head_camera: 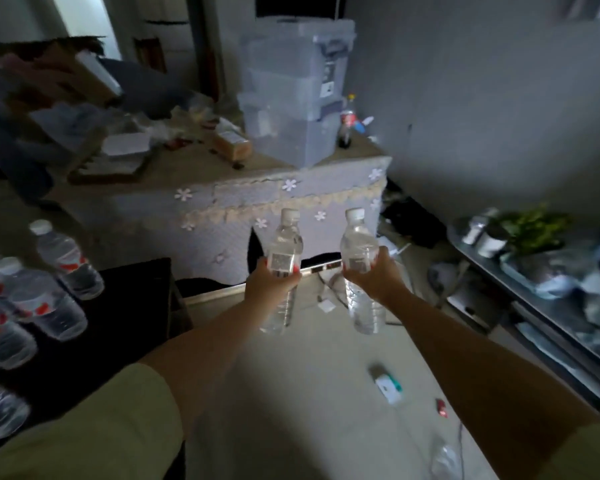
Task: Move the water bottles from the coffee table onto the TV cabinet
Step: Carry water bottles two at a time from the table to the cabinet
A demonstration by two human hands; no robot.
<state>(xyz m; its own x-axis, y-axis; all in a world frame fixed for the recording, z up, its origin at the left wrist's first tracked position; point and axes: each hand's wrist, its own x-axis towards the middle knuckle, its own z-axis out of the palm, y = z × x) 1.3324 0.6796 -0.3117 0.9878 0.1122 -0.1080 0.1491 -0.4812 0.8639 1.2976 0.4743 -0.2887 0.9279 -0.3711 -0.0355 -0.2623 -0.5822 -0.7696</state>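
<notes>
— Water bottles: where are they?

— Two are in the air over the pale floor [291,393]. The left hand [271,282] has its fingers curled round one clear bottle [282,271], and the right hand [374,275] grips a second bottle [359,268] the same way. Both bottles are upright with white caps, side by side but apart, and both look full of clear water.

— And the others?

— Four more bottles stand in a cluster on the dark coffee table [125,306] at the left edge. The nearest ones are the bottle at the far corner [66,261] and a bottle just beside it [39,299]; they carry red-and-white labels and white caps. They hold clear water too; how full cannot be told through the blur.

— What lies ahead of the hands?

— A counter draped in a pale cloth with white flowers and a lace trim [278,199]. On it stands a stack of translucent lidded storage boxes [291,91]; what is in them cannot be made out. Just right of the stack stands a dark cola bottle [346,124], with dark drink only in its lower part. A loaf of sliced bread in a bag [232,143] lies to the left of the boxes, near other blurred clutter.

— Anything on the right?

— A long low shelf [499,268] carrying a green plant [534,226], a white cup [490,242] and some blurred things.
</notes>
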